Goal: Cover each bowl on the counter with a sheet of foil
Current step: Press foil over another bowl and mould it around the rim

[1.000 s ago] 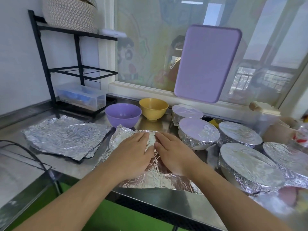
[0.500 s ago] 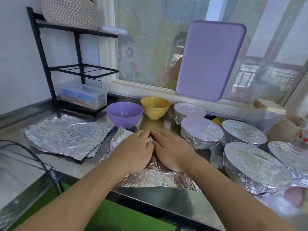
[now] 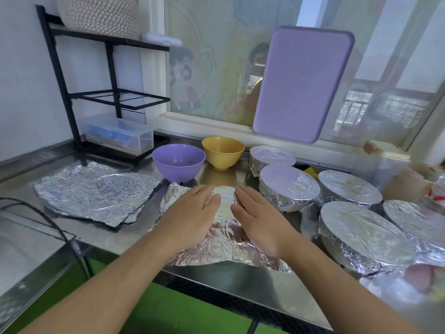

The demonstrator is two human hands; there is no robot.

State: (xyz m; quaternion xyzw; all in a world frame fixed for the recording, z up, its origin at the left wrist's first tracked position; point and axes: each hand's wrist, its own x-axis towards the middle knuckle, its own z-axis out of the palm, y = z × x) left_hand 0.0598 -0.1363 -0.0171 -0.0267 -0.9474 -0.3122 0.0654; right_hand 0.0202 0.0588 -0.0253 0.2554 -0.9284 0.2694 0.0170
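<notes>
A person's two bare forearms reach in from the bottom edge of the frame, both hands laid palm-down with straight, slightly spread fingers on a crumpled sheet of silver foil (image 3: 222,247) at centre. The left hand (image 3: 192,216) and the right hand (image 3: 258,220) lie side by side with a narrow gap between them, pressing the foil and gripping nothing. Whatever lies beneath the sheet is hidden by the foil and the hands.

The sheet sits near the front edge of the steel tabletop (image 3: 240,285). Just behind it, an uncovered purple plastic bowl (image 3: 178,163) and an uncovered yellow plastic bowl (image 3: 223,151) stand side by side. At left centre lies a loose stack of flat foil sheets (image 3: 94,192). At right, five foil-covered bowls cluster together, the nearest foil-covered bowl (image 3: 361,233) the largest, the outermost cut off by the right edge.

A lilac rectangular board (image 3: 302,84) leans against the window at upper right. A black metal rack (image 3: 106,92) stands at upper left, a clear plastic box (image 3: 118,135) at its foot. Blurred items at lower right cannot be made out.
</notes>
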